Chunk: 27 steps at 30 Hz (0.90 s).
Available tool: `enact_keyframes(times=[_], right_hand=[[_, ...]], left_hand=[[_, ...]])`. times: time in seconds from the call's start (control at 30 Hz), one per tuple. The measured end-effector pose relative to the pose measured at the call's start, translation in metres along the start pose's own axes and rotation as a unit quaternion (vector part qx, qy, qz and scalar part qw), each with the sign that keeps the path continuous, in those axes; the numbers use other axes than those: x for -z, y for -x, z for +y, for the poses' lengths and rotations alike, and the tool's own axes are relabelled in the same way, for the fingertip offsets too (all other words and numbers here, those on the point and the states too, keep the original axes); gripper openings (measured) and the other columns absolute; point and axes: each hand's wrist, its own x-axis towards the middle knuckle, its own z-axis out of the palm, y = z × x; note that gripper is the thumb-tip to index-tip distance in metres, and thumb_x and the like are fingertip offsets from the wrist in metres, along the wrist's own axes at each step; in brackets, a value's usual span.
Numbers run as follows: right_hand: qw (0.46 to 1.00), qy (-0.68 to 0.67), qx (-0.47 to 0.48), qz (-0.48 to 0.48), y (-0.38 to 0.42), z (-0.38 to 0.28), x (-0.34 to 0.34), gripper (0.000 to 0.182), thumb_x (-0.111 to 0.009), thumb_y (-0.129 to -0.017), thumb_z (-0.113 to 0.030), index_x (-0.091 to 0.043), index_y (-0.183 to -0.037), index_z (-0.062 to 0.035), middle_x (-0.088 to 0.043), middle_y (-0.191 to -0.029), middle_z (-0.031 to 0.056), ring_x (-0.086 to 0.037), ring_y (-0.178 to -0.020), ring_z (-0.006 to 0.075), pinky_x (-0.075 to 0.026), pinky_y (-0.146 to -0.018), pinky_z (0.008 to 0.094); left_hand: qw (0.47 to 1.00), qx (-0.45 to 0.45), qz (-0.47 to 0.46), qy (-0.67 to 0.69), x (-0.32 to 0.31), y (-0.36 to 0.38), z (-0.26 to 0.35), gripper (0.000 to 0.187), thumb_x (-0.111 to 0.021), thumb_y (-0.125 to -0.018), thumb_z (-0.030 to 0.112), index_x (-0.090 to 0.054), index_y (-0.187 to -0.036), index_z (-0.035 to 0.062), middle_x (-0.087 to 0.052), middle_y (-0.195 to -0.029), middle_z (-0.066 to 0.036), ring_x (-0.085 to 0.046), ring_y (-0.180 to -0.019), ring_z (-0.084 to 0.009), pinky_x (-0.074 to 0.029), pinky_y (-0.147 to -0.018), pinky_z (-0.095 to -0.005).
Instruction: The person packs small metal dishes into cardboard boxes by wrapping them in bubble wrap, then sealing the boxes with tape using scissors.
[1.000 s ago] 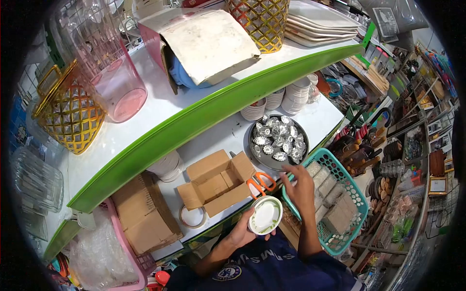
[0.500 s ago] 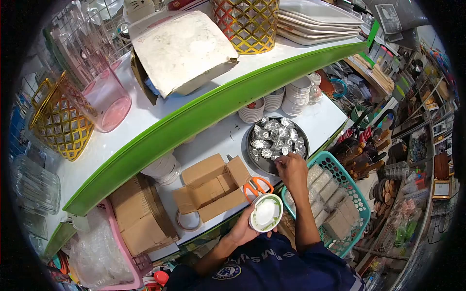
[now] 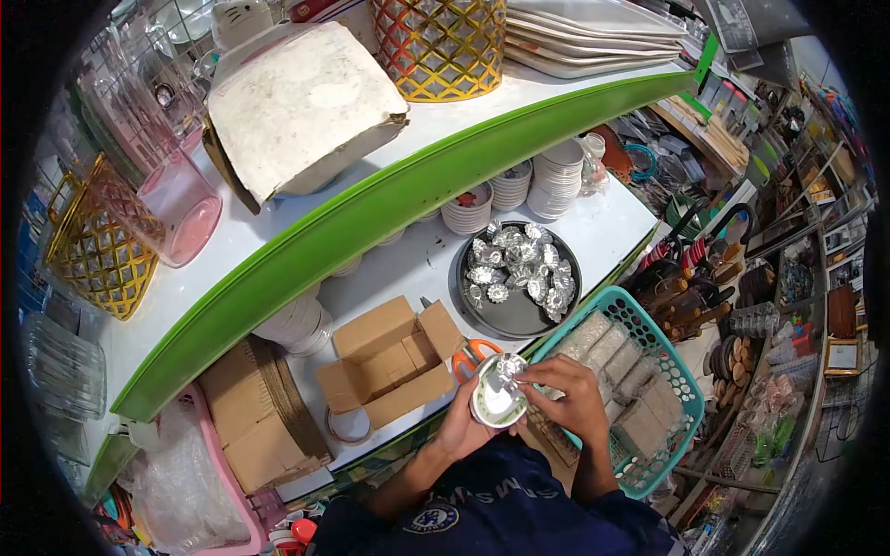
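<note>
In my left hand rests a small white bowl with a green pattern, its opening facing up. My right hand pinches a shiny silver fluted piece over the bowl's upper edge. Beyond both hands, a round dark pan holds several similar silver fluted pieces. Orange-handled scissors lie just past the bowl, beside an open cardboard box.
A teal basket with wrapped packs stands at the right. Stacked bowls are behind the pan. A green-edged shelf crosses above the table. Tape, folded cardboard and a pink basket are at left.
My right hand has moved from the pan to the bowl with a silver piece. My left hand still holds the bowl, and the view has shifted slightly.
</note>
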Motion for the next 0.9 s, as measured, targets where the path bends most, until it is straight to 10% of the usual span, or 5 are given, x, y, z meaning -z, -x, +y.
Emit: enact_keyframes(times=[0.57, 0.9], right_hand=[[0.997, 0.066, 0.033, 0.015, -0.008, 0.003, -0.008, 0.009, -0.075, -0.074, -0.01, -0.073, -0.081, -0.005, -0.068, -0.082, 0.007, -0.066, -0.075, 0.0217, -0.053, -0.065, 0.0323], [0.971, 0.162, -0.123, 0.128, -0.031, 0.045, -0.009, 0.015, -0.073, -0.079, -0.017, -0.072, -0.088, -0.0045, -0.065, -0.086, 0.0127, -0.059, -0.086, 0.0314, -0.045, -0.079, 0.0419]], left_hand=[[0.999, 0.005, 0.035, -0.003, 0.005, 0.0, -0.006, 0.06, -0.028, -0.099, 0.055, -0.047, -0.132, 0.009, -0.063, -0.109, -0.014, -0.065, -0.088, -0.0302, -0.054, -0.062, -0.0377], [0.999, 0.024, 0.021, 0.012, 0.005, 0.003, -0.005, 0.057, -0.029, -0.1, 0.051, -0.045, -0.136, 0.0095, -0.062, -0.118, -0.014, -0.066, -0.088, -0.0273, -0.053, -0.065, -0.0357]])
